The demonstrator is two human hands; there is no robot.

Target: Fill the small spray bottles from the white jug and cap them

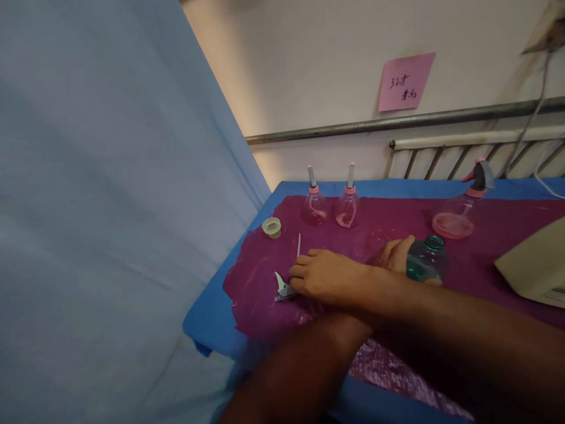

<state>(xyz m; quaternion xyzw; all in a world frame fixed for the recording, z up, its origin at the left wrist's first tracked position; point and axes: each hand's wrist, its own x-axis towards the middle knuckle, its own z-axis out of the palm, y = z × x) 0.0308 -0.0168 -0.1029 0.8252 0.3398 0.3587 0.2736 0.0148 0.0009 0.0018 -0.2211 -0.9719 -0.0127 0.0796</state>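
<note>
Purple plastic sheet over the blue-covered surface. Behind: two clear round spray bottles, a third bottle farther right. Left: a pale plastic cup, a grey-white spray head before it in the right hand. Right: a green transparent bottle in the left hand, then a beige container.

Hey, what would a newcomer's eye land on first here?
Probably the crossed forearms near the middle: the right hand on a spray head, the left hand holding an open green bottle farther right. Next, the purple sheet beneath them, then the pink note at upper right.
</note>
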